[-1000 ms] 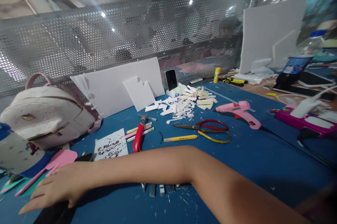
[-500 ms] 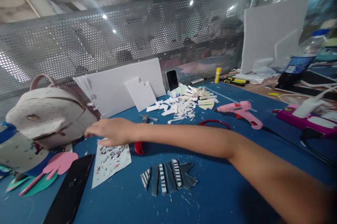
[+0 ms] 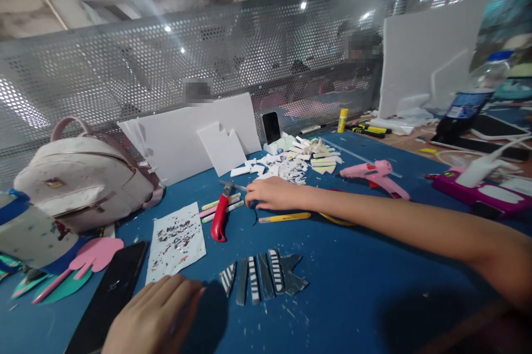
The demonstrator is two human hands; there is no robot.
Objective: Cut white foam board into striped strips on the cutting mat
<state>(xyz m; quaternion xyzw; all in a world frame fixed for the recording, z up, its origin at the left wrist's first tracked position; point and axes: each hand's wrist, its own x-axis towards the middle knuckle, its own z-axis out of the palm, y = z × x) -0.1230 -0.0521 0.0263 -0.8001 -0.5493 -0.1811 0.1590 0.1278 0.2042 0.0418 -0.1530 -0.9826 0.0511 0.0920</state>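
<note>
My right hand (image 3: 272, 194) reaches across from the right, just above the table. Its fingers bend down and close together beside a clear stick (image 3: 238, 185); what they hold, if anything, is hidden. Below them lies a yellow pen (image 3: 285, 217). A red-handled cutter (image 3: 220, 218) rests across several pale highlighters (image 3: 210, 210). My left hand (image 3: 155, 315), slightly blurred, hovers low at the front with loosely bent fingers and nothing visible in them. Right of it lie several dark and striped flat pieces (image 3: 264, 276), lined up like a fish with a tail.
A paper sheet (image 3: 178, 243) with small glittery bits lies left, next to a black phone (image 3: 110, 298) and a white backpack (image 3: 87, 177). White scraps (image 3: 286, 165) are heaped at the back. A pink glue gun (image 3: 376, 174) and a magenta power strip (image 3: 469, 193) lie right.
My right hand has moved right, from above the paper sheet to beside the clear stick, uncovering the cutter and highlighters. My left hand has come into view at the front.
</note>
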